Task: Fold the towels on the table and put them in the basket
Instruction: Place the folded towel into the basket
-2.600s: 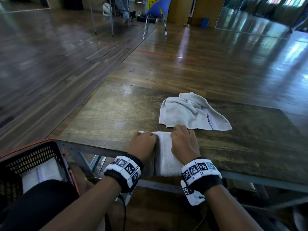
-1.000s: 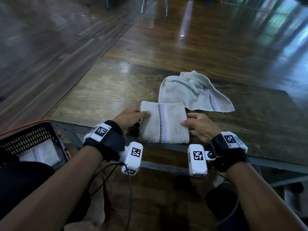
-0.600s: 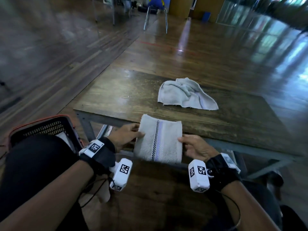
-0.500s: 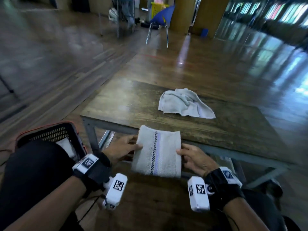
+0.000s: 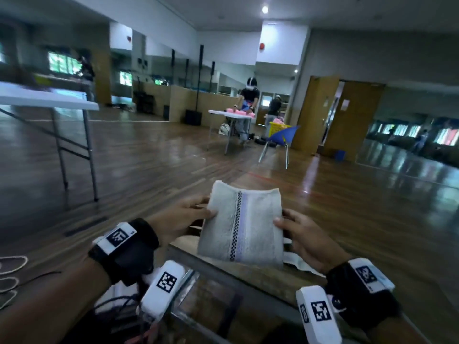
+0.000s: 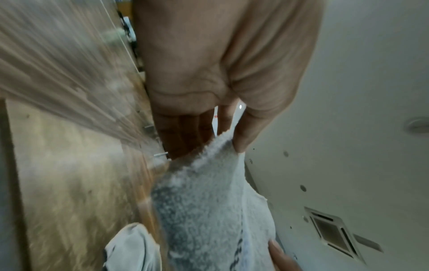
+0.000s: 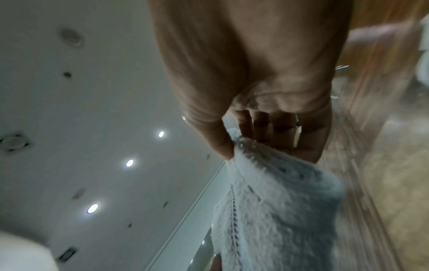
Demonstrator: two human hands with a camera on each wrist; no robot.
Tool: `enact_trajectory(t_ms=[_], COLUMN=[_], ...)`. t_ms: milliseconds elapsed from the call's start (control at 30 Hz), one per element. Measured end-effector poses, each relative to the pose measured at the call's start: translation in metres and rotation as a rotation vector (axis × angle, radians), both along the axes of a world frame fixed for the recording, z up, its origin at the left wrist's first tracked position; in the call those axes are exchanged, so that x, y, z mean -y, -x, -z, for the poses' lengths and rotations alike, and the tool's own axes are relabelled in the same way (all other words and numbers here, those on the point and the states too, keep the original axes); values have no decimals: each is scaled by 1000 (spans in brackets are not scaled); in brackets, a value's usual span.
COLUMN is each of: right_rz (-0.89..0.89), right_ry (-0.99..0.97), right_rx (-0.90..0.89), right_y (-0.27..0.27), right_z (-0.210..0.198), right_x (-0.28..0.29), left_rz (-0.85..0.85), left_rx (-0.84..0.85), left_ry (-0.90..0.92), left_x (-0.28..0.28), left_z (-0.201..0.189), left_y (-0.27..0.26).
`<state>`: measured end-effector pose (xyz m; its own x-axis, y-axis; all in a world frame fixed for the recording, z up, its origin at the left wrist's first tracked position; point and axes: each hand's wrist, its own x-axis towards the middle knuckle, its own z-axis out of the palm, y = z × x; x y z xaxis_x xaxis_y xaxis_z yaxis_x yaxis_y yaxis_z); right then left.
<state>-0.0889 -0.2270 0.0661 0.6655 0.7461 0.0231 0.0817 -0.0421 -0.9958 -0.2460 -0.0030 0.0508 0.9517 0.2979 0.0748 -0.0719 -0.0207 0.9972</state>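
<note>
A folded white towel [image 5: 242, 224] with a checkered stripe is held up in the air over the near edge of the wooden table [image 5: 260, 276]. My left hand [image 5: 206, 209] pinches its left edge and my right hand [image 5: 280, 218] pinches its right edge, thumbs on top. The left wrist view shows thumb and fingers of the left hand [image 6: 223, 144] clamped on the towel [image 6: 209, 210]; the right wrist view shows the right hand [image 7: 232, 152] doing the same on the towel [image 7: 278, 201]. A second, unfolded towel [image 5: 300, 263] lies on the table, mostly hidden behind the held one. The basket is out of view.
A white folding table [image 5: 49, 100] stands on the left. A blue chair [image 5: 280, 140] and another white table [image 5: 231, 115] with a person [image 5: 249, 98] at it are far ahead. Cables [image 5: 15, 269] lie on the wooden floor at lower left.
Both hands lifted the folded towel off the table edge and now hold it higher. The head view has tilted up, so the basket has left the picture.
</note>
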Motion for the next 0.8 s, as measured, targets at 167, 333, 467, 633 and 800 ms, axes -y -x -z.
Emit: enact_trajectory(t_ms=[167,333,467,633,800], right_rz=[-146,-282,-369,-366,-401], right_ry=[-37,-12,98,361,704], right_rx=[97,80,-17,-173,-283], right_y=[5,11,25,40,49], right_z=[-34,-9,50,175,328], right_x=[-68,-154,-230,-323,-399], left_rz=[-172,-371,-526,-636,-675], left_rx=[75,11,-75,-369,-735], left_ry=[-34,-52,34,156,292], left_x=[-33,-86,-135,-201,-256], left_z=[-37,-22,32,148,294], left_y=[39,72,89,101,101])
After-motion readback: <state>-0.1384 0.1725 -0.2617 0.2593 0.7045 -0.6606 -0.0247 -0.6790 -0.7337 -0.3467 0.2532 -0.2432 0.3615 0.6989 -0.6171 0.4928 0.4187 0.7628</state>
